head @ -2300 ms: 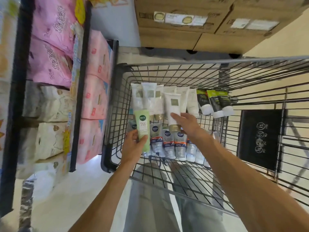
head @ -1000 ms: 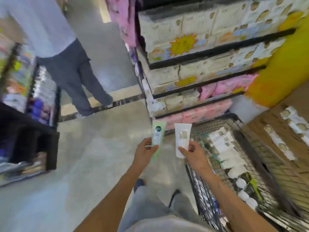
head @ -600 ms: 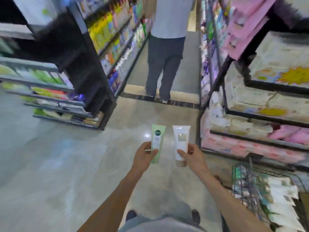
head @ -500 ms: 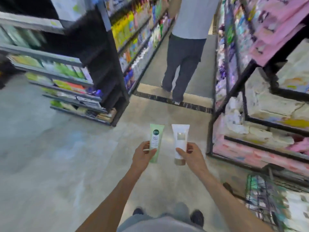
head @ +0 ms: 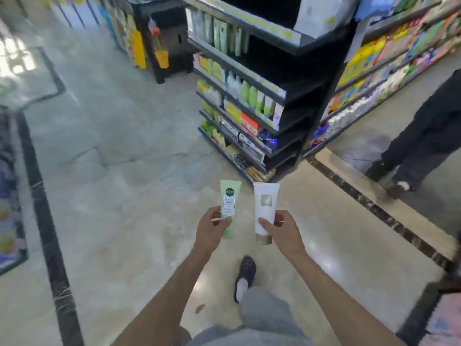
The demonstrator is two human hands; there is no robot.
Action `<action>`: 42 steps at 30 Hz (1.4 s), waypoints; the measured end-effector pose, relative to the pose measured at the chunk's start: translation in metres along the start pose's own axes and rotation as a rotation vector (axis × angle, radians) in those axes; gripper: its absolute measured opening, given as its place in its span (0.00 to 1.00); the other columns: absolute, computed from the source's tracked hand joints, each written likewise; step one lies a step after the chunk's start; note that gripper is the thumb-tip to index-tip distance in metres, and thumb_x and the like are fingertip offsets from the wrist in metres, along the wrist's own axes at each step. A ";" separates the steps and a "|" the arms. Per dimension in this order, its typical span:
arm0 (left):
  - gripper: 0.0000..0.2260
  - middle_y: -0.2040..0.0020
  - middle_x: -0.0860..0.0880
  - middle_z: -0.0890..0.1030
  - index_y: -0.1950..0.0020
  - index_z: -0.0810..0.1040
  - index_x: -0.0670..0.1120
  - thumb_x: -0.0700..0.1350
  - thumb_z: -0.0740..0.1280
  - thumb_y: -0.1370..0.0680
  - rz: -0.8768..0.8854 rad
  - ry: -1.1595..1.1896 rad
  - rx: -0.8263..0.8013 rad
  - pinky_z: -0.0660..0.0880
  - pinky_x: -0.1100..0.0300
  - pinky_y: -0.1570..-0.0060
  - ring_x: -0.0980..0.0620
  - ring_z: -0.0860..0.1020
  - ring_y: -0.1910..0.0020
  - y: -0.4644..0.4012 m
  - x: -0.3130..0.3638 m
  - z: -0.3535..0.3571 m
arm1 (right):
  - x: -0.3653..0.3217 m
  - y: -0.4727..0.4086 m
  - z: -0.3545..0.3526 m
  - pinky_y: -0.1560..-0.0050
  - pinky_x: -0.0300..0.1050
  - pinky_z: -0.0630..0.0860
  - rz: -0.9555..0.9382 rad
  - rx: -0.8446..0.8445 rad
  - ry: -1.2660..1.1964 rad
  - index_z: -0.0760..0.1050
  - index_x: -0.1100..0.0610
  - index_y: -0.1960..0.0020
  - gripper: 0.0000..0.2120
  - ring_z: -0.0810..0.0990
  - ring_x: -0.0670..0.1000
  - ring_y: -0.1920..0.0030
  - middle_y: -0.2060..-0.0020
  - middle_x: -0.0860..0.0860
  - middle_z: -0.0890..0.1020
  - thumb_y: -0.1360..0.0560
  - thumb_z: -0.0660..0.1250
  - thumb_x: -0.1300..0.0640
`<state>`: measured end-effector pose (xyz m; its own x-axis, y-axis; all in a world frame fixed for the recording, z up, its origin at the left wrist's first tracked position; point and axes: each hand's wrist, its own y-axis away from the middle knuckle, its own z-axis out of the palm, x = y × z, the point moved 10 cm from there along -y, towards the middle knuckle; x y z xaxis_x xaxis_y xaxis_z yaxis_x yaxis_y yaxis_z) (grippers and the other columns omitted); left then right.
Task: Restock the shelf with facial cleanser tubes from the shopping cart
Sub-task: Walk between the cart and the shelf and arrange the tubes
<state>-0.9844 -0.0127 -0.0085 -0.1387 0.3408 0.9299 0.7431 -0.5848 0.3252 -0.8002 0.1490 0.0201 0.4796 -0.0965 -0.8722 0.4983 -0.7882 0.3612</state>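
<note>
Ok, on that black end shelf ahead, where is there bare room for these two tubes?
The end shelf shows dark bare room at the right of each tier, beside the green tubes and past the upper tubes. Its left ends are crowded. Left hand holds the green tube, right hand the white tube.

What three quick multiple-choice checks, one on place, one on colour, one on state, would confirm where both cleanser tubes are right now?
1. Where is the black shelf unit relative to the tubes?
A. ahead of them
B. behind the person
C. under them

2. What colour is the tube in the left hand?
A. white
B. blue
C. green

3. How is the white tube held?
A. lying on the floor
B. gripped by the right hand, gold cap down
C. resting on a shelf

Key: 1 A, the unit stands beyond the raised tubes. 2 C, the green tube sits in its fingers. 3 B, thumb and fingers wrap its lower end.
</note>
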 end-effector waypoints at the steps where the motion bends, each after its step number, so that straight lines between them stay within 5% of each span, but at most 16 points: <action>1: 0.15 0.44 0.49 0.83 0.35 0.78 0.47 0.42 0.73 0.22 -0.008 0.007 0.031 0.79 0.63 0.58 0.49 0.83 0.50 -0.015 0.001 -0.014 | -0.013 -0.017 0.016 0.61 0.34 0.72 -0.014 -0.027 0.011 0.74 0.52 0.43 0.15 0.80 0.40 0.53 0.50 0.45 0.82 0.25 0.76 0.53; 19: 0.13 0.44 0.53 0.83 0.39 0.80 0.52 0.42 0.74 0.22 0.004 0.072 0.263 0.79 0.52 0.47 0.47 0.81 0.47 -0.301 0.117 -0.156 | -0.233 -0.300 0.192 0.64 0.30 0.73 -0.158 -0.226 0.022 0.73 0.51 0.44 0.14 0.80 0.43 0.54 0.53 0.48 0.81 0.24 0.76 0.55; 24: 0.13 0.45 0.54 0.84 0.38 0.81 0.52 0.44 0.74 0.22 0.018 0.044 0.190 0.79 0.48 0.44 0.47 0.82 0.46 -0.391 0.139 -0.166 | -0.258 -0.365 0.211 0.56 0.38 0.76 -0.137 -0.144 0.004 0.74 0.52 0.42 0.16 0.82 0.46 0.50 0.50 0.48 0.82 0.25 0.76 0.51; 28: 0.12 0.44 0.55 0.83 0.39 0.79 0.56 0.45 0.72 0.21 0.066 -0.011 0.070 0.78 0.54 0.44 0.51 0.81 0.46 -0.467 0.170 -0.167 | -0.279 -0.414 0.221 0.57 0.35 0.76 -0.132 -0.049 -0.010 0.76 0.52 0.39 0.18 0.83 0.43 0.50 0.49 0.46 0.84 0.25 0.75 0.48; 32: 0.13 0.40 0.55 0.82 0.32 0.77 0.54 0.47 0.66 0.17 0.088 -0.121 -0.095 0.77 0.52 0.39 0.53 0.80 0.43 -0.540 0.199 -0.164 | -0.297 -0.452 0.226 0.50 0.46 0.82 -0.086 0.091 -0.057 0.76 0.51 0.37 0.19 0.83 0.44 0.49 0.48 0.44 0.84 0.25 0.75 0.48; 37: 0.16 0.33 0.51 0.77 0.28 0.71 0.52 0.47 0.58 0.16 0.011 -0.108 -0.242 0.74 0.52 0.38 0.49 0.77 0.39 -0.614 0.232 -0.154 | -0.319 -0.477 0.231 0.54 0.47 0.84 -0.026 0.257 -0.116 0.74 0.51 0.36 0.21 0.83 0.44 0.50 0.47 0.45 0.83 0.25 0.75 0.46; 40: 0.14 0.33 0.48 0.78 0.30 0.71 0.53 0.50 0.59 0.16 -0.029 -0.076 -0.346 0.75 0.48 0.36 0.47 0.79 0.39 -0.647 0.242 -0.139 | -0.326 -0.490 0.234 0.57 0.52 0.85 0.000 0.332 -0.135 0.75 0.51 0.36 0.23 0.84 0.47 0.51 0.48 0.46 0.84 0.26 0.75 0.43; 42: 0.18 0.33 0.49 0.76 0.27 0.71 0.50 0.52 0.63 0.17 0.037 -0.171 -0.398 0.74 0.50 0.35 0.48 0.77 0.37 -0.668 0.253 -0.128 | -0.334 -0.496 0.233 0.60 0.46 0.83 0.010 0.372 -0.128 0.73 0.51 0.38 0.20 0.83 0.45 0.50 0.49 0.45 0.82 0.25 0.75 0.46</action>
<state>-1.5995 0.3699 0.0311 0.0184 0.4114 0.9112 0.4308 -0.8257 0.3641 -1.3761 0.4306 0.0553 0.3776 -0.1614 -0.9118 0.1869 -0.9511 0.2458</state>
